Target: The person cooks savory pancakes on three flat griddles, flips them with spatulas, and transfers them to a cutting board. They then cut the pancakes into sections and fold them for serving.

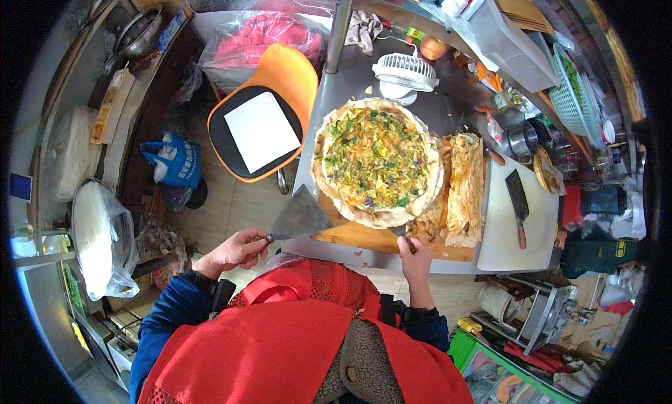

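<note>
A large round flatbread (pixel 379 160), covered with chopped vegetables and egg, overlies part of a wooden board at the counter's front. My left hand (pixel 242 251) grips the handle of a wide triangular metal scraper (pixel 300 215), whose blade is left of the flatbread's lower edge. My right hand (pixel 416 252) grips a second scraper (pixel 397 229); its blade is mostly hidden under the flatbread's near edge. Folded flatbreads (pixel 464 189) lie on the board, right of the round one. Further right, a cleaver (pixel 517 202) rests on a white cutting board (pixel 504 249).
Behind the flatbread stands a small white fan (pixel 404 73), near an apple (pixel 433 48). An orange chair (pixel 291 71) holding a white sheet (pixel 262 133) is at the counter's left. A metal post (pixel 338 31) rises at the counter's back left corner.
</note>
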The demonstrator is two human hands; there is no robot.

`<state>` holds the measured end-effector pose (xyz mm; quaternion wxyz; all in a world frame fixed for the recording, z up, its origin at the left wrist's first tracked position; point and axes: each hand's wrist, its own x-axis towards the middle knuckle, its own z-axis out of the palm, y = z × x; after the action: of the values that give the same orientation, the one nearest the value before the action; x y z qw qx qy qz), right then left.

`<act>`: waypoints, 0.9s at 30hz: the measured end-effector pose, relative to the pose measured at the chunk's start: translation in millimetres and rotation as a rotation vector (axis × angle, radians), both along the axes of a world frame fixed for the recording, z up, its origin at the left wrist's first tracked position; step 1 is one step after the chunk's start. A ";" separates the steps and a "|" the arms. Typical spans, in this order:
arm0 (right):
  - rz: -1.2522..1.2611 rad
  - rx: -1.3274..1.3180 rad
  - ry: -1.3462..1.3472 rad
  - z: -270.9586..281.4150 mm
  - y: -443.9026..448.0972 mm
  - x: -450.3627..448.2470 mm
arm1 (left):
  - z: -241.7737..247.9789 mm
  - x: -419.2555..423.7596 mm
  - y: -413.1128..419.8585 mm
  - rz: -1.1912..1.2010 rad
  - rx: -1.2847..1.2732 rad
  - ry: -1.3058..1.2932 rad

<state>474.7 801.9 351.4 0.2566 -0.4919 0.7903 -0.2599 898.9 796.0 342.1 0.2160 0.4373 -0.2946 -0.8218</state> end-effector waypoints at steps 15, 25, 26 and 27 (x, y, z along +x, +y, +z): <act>-0.041 0.006 -0.133 18.0 -1.7 -13.1 | -16.7 -74.3 -41.3 -0.047 -0.084 0.095; 0.087 -0.043 0.132 49.4 -42.1 -86.0 | -14.2 -63.4 -73.0 0.034 -0.133 -0.059; 0.130 -0.017 0.200 53.0 -52.2 -91.9 | -13.1 -64.8 -78.4 0.013 -0.141 -0.068; 0.166 0.016 0.262 56.5 -63.2 -95.9 | -12.1 -65.4 -84.8 -0.008 -0.144 -0.075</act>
<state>378.7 738.7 407.9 0.1757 -0.5834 0.7756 -0.1650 833.5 711.2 330.0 0.2324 0.4501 -0.3625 -0.7823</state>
